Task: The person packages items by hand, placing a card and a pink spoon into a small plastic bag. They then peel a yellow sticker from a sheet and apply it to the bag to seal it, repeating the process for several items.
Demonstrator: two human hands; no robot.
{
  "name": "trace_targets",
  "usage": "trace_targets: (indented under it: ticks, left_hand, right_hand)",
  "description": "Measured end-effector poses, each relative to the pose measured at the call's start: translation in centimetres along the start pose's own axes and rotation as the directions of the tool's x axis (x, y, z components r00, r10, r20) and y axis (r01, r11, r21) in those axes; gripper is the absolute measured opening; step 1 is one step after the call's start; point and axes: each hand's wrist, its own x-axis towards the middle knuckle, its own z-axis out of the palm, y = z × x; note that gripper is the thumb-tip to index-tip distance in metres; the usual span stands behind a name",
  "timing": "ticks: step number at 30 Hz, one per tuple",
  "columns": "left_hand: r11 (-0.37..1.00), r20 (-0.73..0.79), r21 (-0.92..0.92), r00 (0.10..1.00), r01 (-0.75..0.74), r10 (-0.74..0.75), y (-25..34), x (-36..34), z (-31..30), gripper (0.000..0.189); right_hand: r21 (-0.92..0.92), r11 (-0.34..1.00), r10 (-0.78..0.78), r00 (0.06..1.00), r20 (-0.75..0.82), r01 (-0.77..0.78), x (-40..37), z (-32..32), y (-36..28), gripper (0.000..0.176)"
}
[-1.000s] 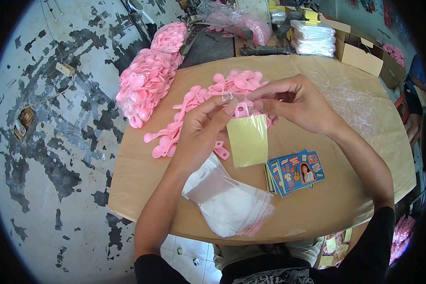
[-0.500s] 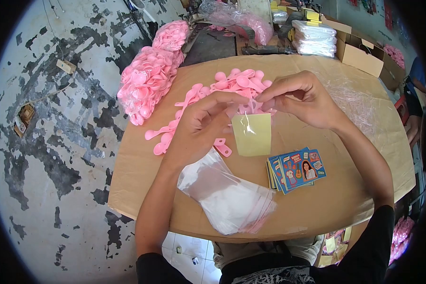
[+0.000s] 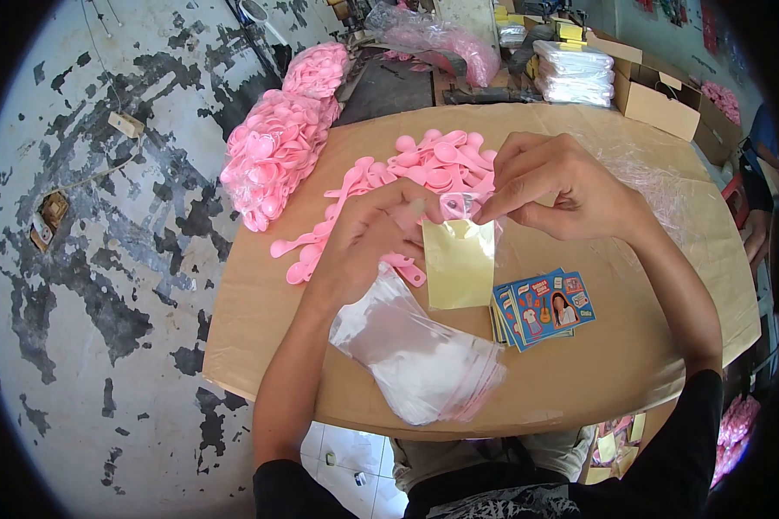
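Note:
Between my hands hangs a small clear plastic bag [image 3: 460, 264] with a pale yellow card inside. A pink spoon's end [image 3: 453, 205] shows at its top. My left hand [image 3: 374, 232] pinches the bag's upper left corner, while the fingertips of my right hand [image 3: 563, 186] are closed on its upper right edge. Under my left wrist lies a stack of clear plastic bags [image 3: 420, 368]. To the right of it sit several blue printed cards [image 3: 545, 310], fanned in a small pile. Loose pink spoons [image 3: 441, 160] are heaped beyond my hands.
Large bags packed with pink spoons [image 3: 273, 156] stand at the table's left edge. Stacked plastic packs [image 3: 576, 73] and an open cardboard box [image 3: 662, 104] are at the back right. Crumpled clear film [image 3: 645, 186] lies right of my right hand. Another person's arm [image 3: 757, 233] shows at far right.
The yellow card and bag hang lower than before, and the pink end at the top shows more plainly. My right hand has turned and come down slightly.

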Motion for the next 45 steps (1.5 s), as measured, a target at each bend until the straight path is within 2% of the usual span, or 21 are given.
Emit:
trace_targets:
  ticks: [2, 5, 7, 8, 11, 14, 15, 17, 18, 19, 20, 21, 23, 25, 27, 29, 31, 34, 37, 40, 45]
  left_hand:
    - [0.977, -0.042, 0.213, 0.999, 0.000, 0.009, 0.0, -0.1, 0.6, 0.014]
    - [0.987, -0.108, 0.145, 0.993, 0.068, -0.053, -0.8, 0.1, 0.9, 0.026]
    - [0.994, -0.058, 0.096, 0.997, -0.054, 0.060, -1.0, 0.3, 0.9, 0.030]
    - [0.992, -0.036, 0.065, 0.993, -0.111, 0.114, -1.0, 0.3, 1.0, 0.032]
    - [0.990, 0.005, 0.051, 0.992, -0.128, 0.128, -0.2, 0.1, 1.7, 0.043]
    - [0.952, -0.095, 0.081, 0.949, -0.294, 0.301, -0.2, 0.2, 2.2, 0.047]
    - [0.963, -0.095, 0.062, 0.958, -0.264, 0.269, 0.1, 0.3, 1.6, 0.047]
    - [0.980, -0.103, 0.011, 0.974, -0.200, 0.200, 0.6, 0.2, -0.1, 0.048]
    - [0.963, -0.152, 0.146, 0.957, -0.227, 0.248, 0.7, 0.0, -0.5, 0.037]
    - [0.961, -0.160, 0.191, 0.959, -0.201, 0.233, 0.9, -0.1, -1.0, 0.034]
    - [0.956, -0.170, 0.237, 0.961, -0.175, 0.218, 1.3, -0.1, -1.6, 0.031]
    - [0.948, -0.183, 0.280, 0.962, -0.148, 0.204, 1.7, -0.3, -2.1, 0.028]
    - [0.947, -0.079, 0.301, 0.987, -0.110, 0.139, 2.9, -0.5, -2.7, 0.020]
    - [0.962, 0.102, 0.271, 0.995, -0.020, -0.008, 3.2, -0.9, -2.9, 0.013]
    - [0.963, 0.335, 0.233, 0.919, 0.135, -0.210, 3.9, -1.8, -3.4, 0.007]
    - [0.912, 0.492, 0.348, 0.787, 0.216, -0.374, 3.2, -2.3, -3.8, 0.017]
    - [0.830, 0.575, 0.469, 0.609, 0.301, -0.546, 3.5, -2.5, -3.9, 0.019]
    - [0.804, 0.624, 0.514, 0.513, 0.299, -0.589, 2.5, -2.3, -3.2, 0.023]
    - [0.800, 0.660, 0.524, 0.453, 0.293, -0.599, 2.0, -2.3, -2.9, 0.025]
    - [0.721, 0.584, 0.598, 0.427, 0.350, -0.691, 1.7, -2.5, -2.6, 0.026]
    - [0.678, 0.548, 0.663, 0.410, 0.318, -0.729, 1.2, -2.3, -2.2, 0.025]
  right_hand:
    - [-0.063, 0.997, -0.046, 0.998, 0.039, 0.048, 0.1, -0.5, -0.1, 0.027]
    - [-0.177, 0.982, -0.051, 0.997, 0.064, 0.061, 0.0, -2.1, -0.3, 0.029]
    - [-0.233, 0.972, 0.020, 1.000, -0.002, -0.019, -0.3, -3.1, -0.8, 0.033]
    - [-0.006, 0.966, 0.256, 0.963, -0.088, -0.257, -0.3, -2.7, -1.6, 0.031]
    - [0.270, 0.788, 0.563, 0.825, 0.049, -0.554, 0.4, -0.6, -5.6, 0.033]
    - [0.258, 0.737, 0.644, 0.765, 0.010, -0.624, -0.3, -1.6, -7.3, 0.037]
    - [0.237, 0.711, 0.681, 0.733, 0.007, -0.662, -0.6, -2.9, -8.1, 0.037]
    - [0.227, 0.791, 0.580, 0.814, 0.017, -0.568, -3.4, -6.0, -8.4, 0.039]
    - [0.054, 0.698, 0.690, 0.691, 0.216, -0.714, -4.2, -9.0, -10.3, 0.044]
    - [-0.111, 0.690, 0.698, 0.617, 0.363, -0.715, -5.6, -10.9, -11.6, 0.043]
    - [-0.251, 0.689, 0.649, 0.425, 0.631, -0.680, -4.8, -12.4, -12.6, 0.031]
    - [-0.358, 0.325, 0.763, 0.019, 0.646, -0.875, -4.7, -13.2, -13.7, 0.041]
    - [-0.448, 0.524, 0.834, 0.329, 0.443, -0.725, -5.9, -11.3, -14.0, 0.034]
    - [-0.444, 0.732, 0.673, 0.648, 0.356, -0.517, -6.0, -7.6, -12.4, 0.022]
    - [-0.336, 0.831, 0.541, 0.786, 0.300, -0.444, -3.3, -2.3, -11.4, 0.022]
    - [-0.306, 0.894, 0.413, 0.867, 0.279, -0.328, -1.7, 2.6, -9.2, 0.028]
    - [-0.304, 0.893, 0.440, 0.786, 0.434, -0.331, 0.0, 5.7, -7.6, 0.032]
    - [-0.145, 0.815, 0.521, 0.602, 0.605, -0.561, 1.5, 6.7, -6.4, 0.030]
    - [0.000, 0.794, 0.479, 0.625, 0.617, -0.608, 1.3, 7.0, -5.2, 0.027]
    - [0.002, 0.770, 0.497, 0.602, 0.625, -0.638, 1.4, 7.0, -5.4, 0.024]
    - [-0.001, 0.776, 0.531, 0.653, 0.541, -0.631, 1.7, 6.1, -5.7, 0.022]
